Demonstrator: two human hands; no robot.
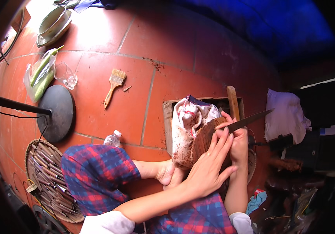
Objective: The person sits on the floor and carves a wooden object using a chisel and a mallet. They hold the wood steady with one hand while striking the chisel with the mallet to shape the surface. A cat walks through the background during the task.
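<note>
My right hand (238,145) is closed around a knife (249,121) near the inner end of its dark blade, whose tip points right and away. My left hand (210,169) reaches across from the left with its fingers stretched out, their tips beside the right hand's fingers and the knife. Under both hands is a brown, ridged piece (203,142) with a scalloped edge; its material is unclear. It leans against a stained white cloth (181,128) with red marks, partly inside a shallow box (167,117). A tool with a wooden handle (233,102) stands in that box.
A paintbrush (116,84), plastic bottle (113,139) and round black stand base (57,113) are on the red tiles. A woven basket (30,156) of brown sticks (52,179) lies left of my crossed legs. Bagged green vegetables (42,76) and bowls (53,25) sit farther off; a white sack (284,117) is right.
</note>
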